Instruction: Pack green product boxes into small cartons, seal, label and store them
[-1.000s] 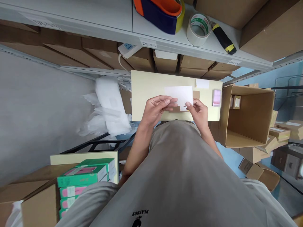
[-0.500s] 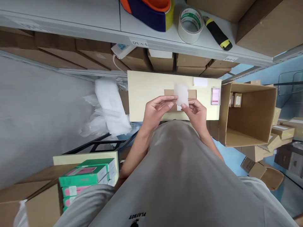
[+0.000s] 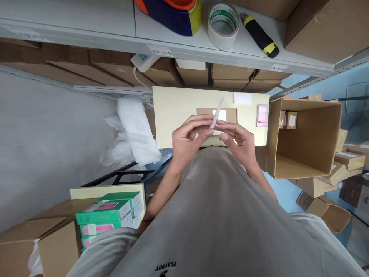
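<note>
My left hand and my right hand meet in front of my chest, fingertips pinched together on a thin white paper strip that stands edge-on and slants up to the right. Just beyond the hands a small brown cardboard box with a white label lies on a pale yellow board. Another white label and a pink slip lie on the board's far right part.
An open cardboard carton stands to the right. The grey shelf above holds a tape dispenser, a tape roll and a utility knife. White foam bags lie left, green-and-pink boxes at lower left.
The white sheet, held flat and wide one second ago, has been turned or folded and now shows edge-on as a narrow strip. Both hands have stayed close together above the small box.
</note>
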Available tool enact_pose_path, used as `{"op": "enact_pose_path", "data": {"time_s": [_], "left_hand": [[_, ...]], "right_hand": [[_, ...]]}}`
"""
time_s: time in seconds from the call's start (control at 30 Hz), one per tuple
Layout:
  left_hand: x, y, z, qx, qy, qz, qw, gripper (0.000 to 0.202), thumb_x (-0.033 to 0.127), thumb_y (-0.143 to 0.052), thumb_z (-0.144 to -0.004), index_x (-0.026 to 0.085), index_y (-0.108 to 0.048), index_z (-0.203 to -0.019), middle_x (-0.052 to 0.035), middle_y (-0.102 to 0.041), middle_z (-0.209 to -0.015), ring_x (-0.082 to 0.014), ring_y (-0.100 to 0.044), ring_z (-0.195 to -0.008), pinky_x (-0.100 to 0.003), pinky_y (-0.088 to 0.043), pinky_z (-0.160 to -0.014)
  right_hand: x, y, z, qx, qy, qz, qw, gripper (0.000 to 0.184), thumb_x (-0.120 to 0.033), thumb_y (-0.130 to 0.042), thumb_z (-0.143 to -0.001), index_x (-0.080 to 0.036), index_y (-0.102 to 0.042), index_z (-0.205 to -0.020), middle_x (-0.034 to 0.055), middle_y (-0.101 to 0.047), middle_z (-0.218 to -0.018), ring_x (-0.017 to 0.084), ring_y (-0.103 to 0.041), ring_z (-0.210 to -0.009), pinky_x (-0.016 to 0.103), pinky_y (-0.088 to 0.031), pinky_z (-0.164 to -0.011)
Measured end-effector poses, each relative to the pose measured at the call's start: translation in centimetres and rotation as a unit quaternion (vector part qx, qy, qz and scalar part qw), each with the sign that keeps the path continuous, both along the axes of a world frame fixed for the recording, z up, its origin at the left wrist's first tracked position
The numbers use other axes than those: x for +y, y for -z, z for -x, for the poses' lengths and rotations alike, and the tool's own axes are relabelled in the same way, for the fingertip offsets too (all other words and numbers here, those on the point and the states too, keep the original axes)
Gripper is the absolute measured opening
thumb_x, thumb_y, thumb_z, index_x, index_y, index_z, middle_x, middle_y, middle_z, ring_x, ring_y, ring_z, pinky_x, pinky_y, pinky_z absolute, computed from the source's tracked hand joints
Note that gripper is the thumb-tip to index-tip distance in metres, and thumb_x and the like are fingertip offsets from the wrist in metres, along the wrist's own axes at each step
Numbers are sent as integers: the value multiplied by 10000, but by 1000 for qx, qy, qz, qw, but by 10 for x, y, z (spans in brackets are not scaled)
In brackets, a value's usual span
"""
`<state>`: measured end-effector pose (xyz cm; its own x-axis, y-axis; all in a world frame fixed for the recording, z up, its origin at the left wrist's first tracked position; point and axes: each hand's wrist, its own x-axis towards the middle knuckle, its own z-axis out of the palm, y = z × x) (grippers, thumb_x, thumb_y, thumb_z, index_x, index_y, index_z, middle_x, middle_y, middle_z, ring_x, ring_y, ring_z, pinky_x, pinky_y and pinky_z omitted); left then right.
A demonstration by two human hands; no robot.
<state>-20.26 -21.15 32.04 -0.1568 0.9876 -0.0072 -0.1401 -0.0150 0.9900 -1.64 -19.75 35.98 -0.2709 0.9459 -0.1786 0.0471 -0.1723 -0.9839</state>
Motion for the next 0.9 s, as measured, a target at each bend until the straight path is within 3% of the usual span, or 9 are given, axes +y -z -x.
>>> {"op": "enact_pose_path", "data": {"time_s": [0.23,0.9], "left_hand": [[-4,-10,-6,17,-28,22,999,399,665,-979,-847,311,-882,-1005,-79,-828,-1203,-297,-785,-1271,-479,-691,-1071],[-22,-2,-13,44,-27,25,998,330,616,-989,-858,320,-885,-958,-78,-816,-1213,-299,-779,-1258,-495,-665,-1089]], "right_hand": [[2,0,-2,-15,1,8,1000,455,-739,-856,-956,-326,-839,-1146,66,-855,-1347,292,-813,-1317,488,-712,-1066],[-12,2,-10,-16,-6,29,999,435,-733,-848,-964,-328,-845,-1124,48,-860,-1300,273,-834,-1202,467,-715,-1000]]}}
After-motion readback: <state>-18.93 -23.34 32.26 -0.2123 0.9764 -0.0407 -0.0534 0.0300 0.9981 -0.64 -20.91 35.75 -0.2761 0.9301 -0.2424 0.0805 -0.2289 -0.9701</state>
